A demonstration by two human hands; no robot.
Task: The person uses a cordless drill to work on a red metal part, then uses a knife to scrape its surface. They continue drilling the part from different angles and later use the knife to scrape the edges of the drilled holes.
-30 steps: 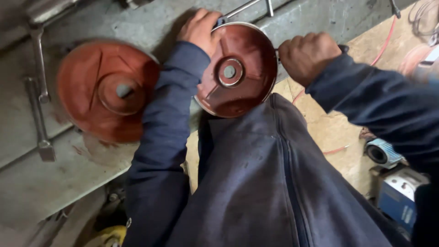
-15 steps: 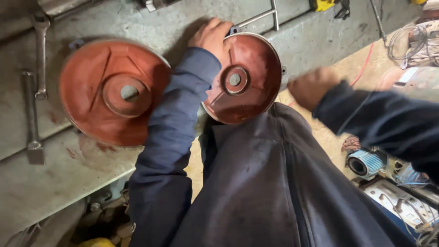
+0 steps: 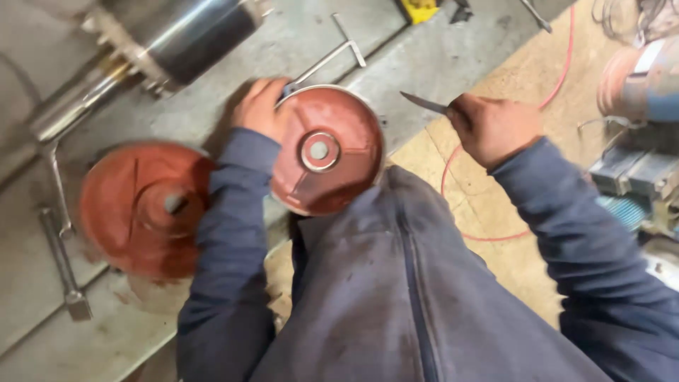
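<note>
Left hand (image 3: 258,110) wrapped over the top left rim of the red disc (image 3: 327,150), holding it up on edge at the bench (image 3: 424,60) side, face turned to the camera, round hub (image 3: 319,150) in the middle. Right hand (image 3: 493,127) shut tight around a thin blade (image 3: 423,103), up in the air, off to the right of the disc. Blade long and flat, tip aimed left, toward the disc's top right rim. Near, but not touching. A gap of bare bench between tip and rim. Second red disc (image 3: 145,209) lying flat, further left, past the left arm, well apart from the blade.
</note>
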